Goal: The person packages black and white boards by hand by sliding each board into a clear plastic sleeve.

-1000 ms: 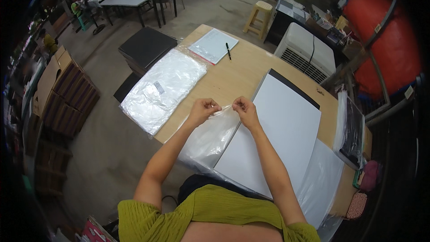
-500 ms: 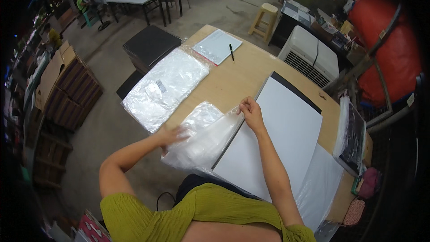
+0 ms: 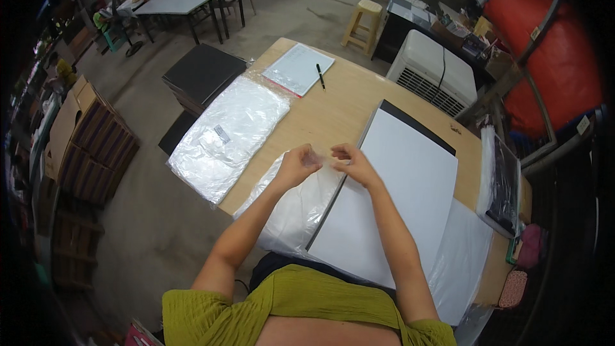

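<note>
My left hand (image 3: 300, 166) and my right hand (image 3: 355, 165) face each other over the middle of the table, fingers curled around the upper edge of a clear plastic bag (image 3: 291, 214). See-through film shows between the fingertips. Below my hands the rest of the bag lies loosely to the table's near edge. Right beside it is a large white sheet (image 3: 394, 192) on a dark-edged flat board (image 3: 419, 127); my right forearm crosses over the sheet. To the left lies a stack of clear plastic bags (image 3: 230, 131) with a small label on top.
A clipboard-like white sheet in plastic (image 3: 298, 67) and a black pen (image 3: 320, 77) lie at the table's far end. Dark boxes (image 3: 202, 74) stand by the left edge. A white slatted appliance (image 3: 435, 74) and plastic-wrapped dark items (image 3: 501, 186) border the right.
My left hand has moved up and right from the bag's lower left side to its upper edge, close to my right hand. My right hand has shifted slightly.
</note>
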The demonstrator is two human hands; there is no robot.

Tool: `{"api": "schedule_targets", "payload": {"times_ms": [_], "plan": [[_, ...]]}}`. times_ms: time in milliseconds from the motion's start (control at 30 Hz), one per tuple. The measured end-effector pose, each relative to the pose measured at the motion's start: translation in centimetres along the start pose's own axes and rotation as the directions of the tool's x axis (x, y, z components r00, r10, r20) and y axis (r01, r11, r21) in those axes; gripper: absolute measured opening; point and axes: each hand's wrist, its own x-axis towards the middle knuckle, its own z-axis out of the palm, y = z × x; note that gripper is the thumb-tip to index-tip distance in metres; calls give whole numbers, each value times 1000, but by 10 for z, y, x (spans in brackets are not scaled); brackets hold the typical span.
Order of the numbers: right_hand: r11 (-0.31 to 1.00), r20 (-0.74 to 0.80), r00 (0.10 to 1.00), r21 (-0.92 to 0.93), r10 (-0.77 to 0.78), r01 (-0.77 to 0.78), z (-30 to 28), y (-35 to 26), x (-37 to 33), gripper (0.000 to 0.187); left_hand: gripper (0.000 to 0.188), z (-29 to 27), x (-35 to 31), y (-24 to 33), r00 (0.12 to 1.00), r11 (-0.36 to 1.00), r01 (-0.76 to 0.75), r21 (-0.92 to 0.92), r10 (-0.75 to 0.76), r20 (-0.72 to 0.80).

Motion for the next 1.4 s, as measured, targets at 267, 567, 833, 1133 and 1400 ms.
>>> {"api": "schedule_targets", "payload": {"times_ms": [267, 567, 833, 1133, 1400], "plan": [[998, -305, 952, 61, 34, -17, 30, -2, -5, 7, 25, -3, 8, 14, 994, 973, 2, -230, -26, -101], [975, 217, 976, 218, -7, -41, 17, 23, -10, 13, 34, 11, 7, -11, 300, 780, 608, -152, -48, 953], [949, 959, -76, 256, -274, -183, 60, -78, -18, 40, 36, -168, 22, 106, 238, 923, 49, -382, 361, 902], [198, 58, 580, 964, -812, 180, -132, -48, -160, 36, 55, -87, -63, 134, 269, 974, 48, -223, 202, 942], [327, -226, 780, 814, -583, 481, -135, -86, -296, 32, 53, -24, -67, 140, 53, 958, -97, -271, 277, 959]]}}
